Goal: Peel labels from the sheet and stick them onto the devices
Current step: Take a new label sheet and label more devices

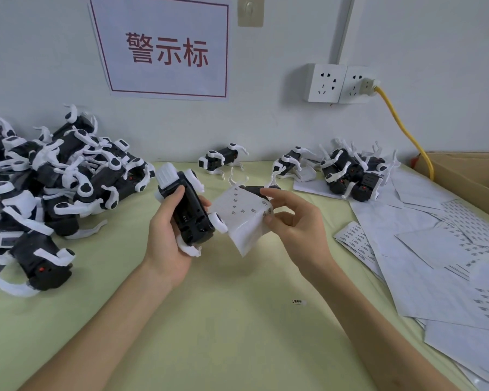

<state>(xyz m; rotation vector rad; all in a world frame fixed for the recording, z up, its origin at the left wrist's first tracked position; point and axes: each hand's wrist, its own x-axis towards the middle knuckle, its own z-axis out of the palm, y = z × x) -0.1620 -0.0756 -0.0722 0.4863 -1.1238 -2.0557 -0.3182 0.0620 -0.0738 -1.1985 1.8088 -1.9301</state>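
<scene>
The left hand (168, 235) is wrapped around a black-and-white device (188, 210), holding it above the middle of the pale green counter (209, 334) with its dark underside turned up toward the camera and its white legs sticking out at the ends. Just to the right, the right hand (297, 224) pinches a curled label sheet (244, 218) between thumb and fingers at the sheet's right edge; small printed labels show on the sheet's upper face, and its left edge is close to the device, possibly touching it.

On the left of the counter lies a large pile of devices (48, 187), tangled together. Farther back near the wall stands a single device (222, 158), and to the far right a smaller group of devices (347, 172) rests partly on loose paper. More label sheets (446, 261) are spread overlapping along the right side, beside a cardboard box (469, 179) at the far right edge. One small stray label (298, 301) lies on the bare counter near the right forearm.

On the wall hang a white sign (164, 49) with red characters and a double socket (339, 83) with a yellow cable (407, 131) plugged in.
</scene>
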